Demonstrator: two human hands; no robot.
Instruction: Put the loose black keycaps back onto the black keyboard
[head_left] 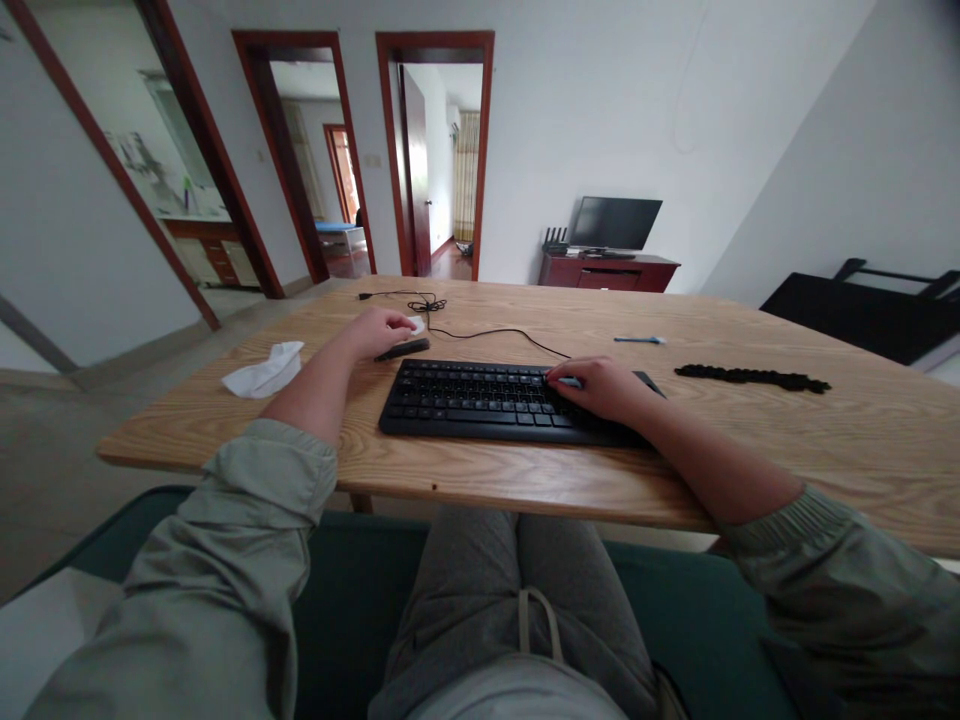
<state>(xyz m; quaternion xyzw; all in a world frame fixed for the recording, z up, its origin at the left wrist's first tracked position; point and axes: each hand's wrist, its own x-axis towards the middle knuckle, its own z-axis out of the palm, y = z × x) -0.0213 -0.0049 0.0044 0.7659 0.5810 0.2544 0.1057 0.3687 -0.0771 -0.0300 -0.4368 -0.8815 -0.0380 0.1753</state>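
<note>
A black keyboard lies on the wooden table in front of me. My right hand rests over its right part, fingers closed round a small pale blue thing whose kind I cannot make out. Beyond the keyboard's far left corner, my left hand has its fingers bent down and together on a small white piece, perhaps tissue. Just below those fingers lies a narrow dark object. The keyboard's black cable runs back to a tied coil behind the left hand.
A crumpled white tissue lies by my left forearm on the wooden table. To the right are a thin blue stick like a small brush and a black braided strip. A monitor stands on a dark red cabinet at the wall.
</note>
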